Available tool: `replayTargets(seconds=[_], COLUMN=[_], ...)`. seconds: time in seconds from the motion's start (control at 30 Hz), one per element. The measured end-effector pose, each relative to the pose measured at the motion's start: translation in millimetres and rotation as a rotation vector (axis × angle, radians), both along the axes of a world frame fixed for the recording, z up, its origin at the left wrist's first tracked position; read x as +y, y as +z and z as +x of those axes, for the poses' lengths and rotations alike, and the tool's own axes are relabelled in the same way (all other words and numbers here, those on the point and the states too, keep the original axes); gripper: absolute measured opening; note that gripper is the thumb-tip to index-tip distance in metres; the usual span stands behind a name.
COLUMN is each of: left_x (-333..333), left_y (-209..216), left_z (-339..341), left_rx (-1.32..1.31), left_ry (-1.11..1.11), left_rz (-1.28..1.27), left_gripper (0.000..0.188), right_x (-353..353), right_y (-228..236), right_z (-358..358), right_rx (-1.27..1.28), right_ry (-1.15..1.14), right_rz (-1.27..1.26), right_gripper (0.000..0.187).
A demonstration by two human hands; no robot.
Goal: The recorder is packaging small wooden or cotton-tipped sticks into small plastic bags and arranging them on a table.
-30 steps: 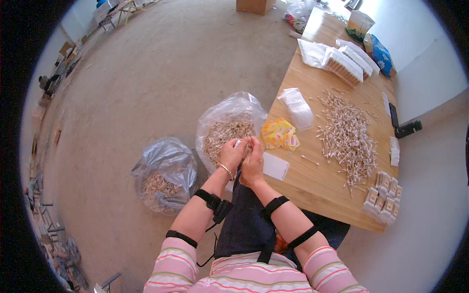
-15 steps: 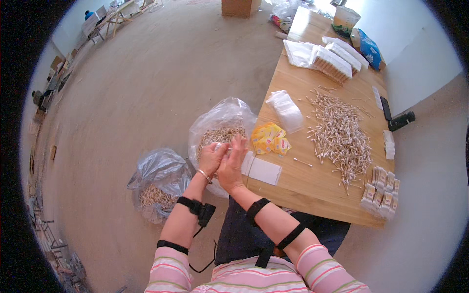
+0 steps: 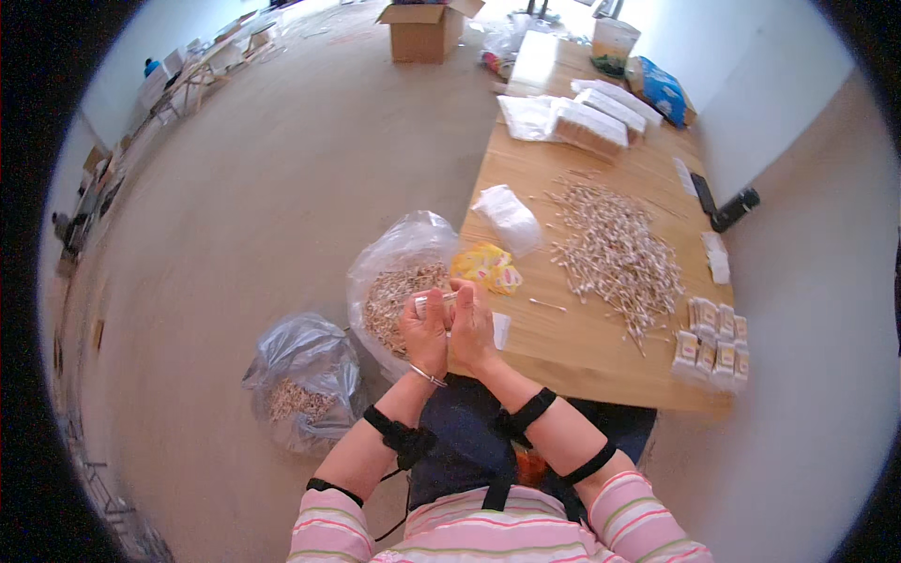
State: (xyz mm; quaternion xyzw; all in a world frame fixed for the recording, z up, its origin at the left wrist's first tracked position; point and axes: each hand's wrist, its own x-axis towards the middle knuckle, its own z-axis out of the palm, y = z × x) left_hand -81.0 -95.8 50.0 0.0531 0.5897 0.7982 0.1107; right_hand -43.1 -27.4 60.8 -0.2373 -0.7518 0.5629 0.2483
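Observation:
My left hand (image 3: 425,330) and my right hand (image 3: 471,324) are brought together over the near left edge of the table. Their fingers close around a small bunch of cotton swabs (image 3: 421,304), whose white tips show between the thumbs; most of it is hidden. Just beyond lies a heap of yellow printed packets (image 3: 486,266). A white card (image 3: 501,330) is partly covered by my right hand. One loose cotton swab (image 3: 547,305) lies to the right, and a large pile of cotton swabs (image 3: 619,249) spreads over the table.
Left of the table stand a clear bag of swabs (image 3: 404,230) and a greyish bag (image 3: 305,342). The wooden table (image 3: 563,361) also bears thin plastic sleeves (image 3: 509,219), small packed bundles (image 3: 713,347), large swab packs (image 3: 589,127) and a black device (image 3: 734,209). A cardboard box (image 3: 420,39) sits beyond.
Both hands have drawn closer to my body, with thumbs now upright around the bunch. My right fingers, earlier stretched out, have curled in. The view has shifted, so the table appears further left.

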Motion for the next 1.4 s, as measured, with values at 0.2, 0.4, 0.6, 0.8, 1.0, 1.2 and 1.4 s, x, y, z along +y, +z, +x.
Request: replayTargets(seconds=[0.2, 0.4, 0.6, 0.8, 1.0, 1.2, 1.4], left_x=[33.9, 36.6, 44.8, 47.6, 48.3, 46.1, 44.3], left_y=[18.7, 41.9, 22.9, 21.8, 29.0, 44.5, 33.6], left_z=[58.8, 75.2, 104.0, 123.9, 114.7, 120.9, 113.0], left_rx=[-0.184, -0.072, 0.045, 0.012, -0.069, -0.004, 0.281], left_ry=[-0.259, -1.050, -1.379, -1.373, -1.272, -1.192, -1.128], left_rz=[0.087, -0.012, -0.114, 0.001, -0.029, 0.000, -0.131], left_gripper=[0.023, 0.025, 0.021, 0.018, 0.019, 0.011, 0.015], right_x=[42.7, 90.7, 90.9, 87.9, 95.1, 86.3, 84.6], right_y=[37.0, 64.5, 76.8, 72.9, 68.6, 65.8, 73.3], right_z=[71.7, 144.9, 188.9, 210.9, 220.0, 217.1, 213.1], right_rx=[-0.213, -0.248, -0.264, -0.133, 0.065, 0.123, 0.178], right_ry=[-0.122, 0.115, 0.332, 0.246, 0.096, -0.033, 0.014], right_rz=[0.409, 0.669, 0.772, 0.668, 0.719, 0.868, 0.822], right_gripper=[0.034, 0.026, 0.021, 0.033, 0.020, 0.015, 0.011])
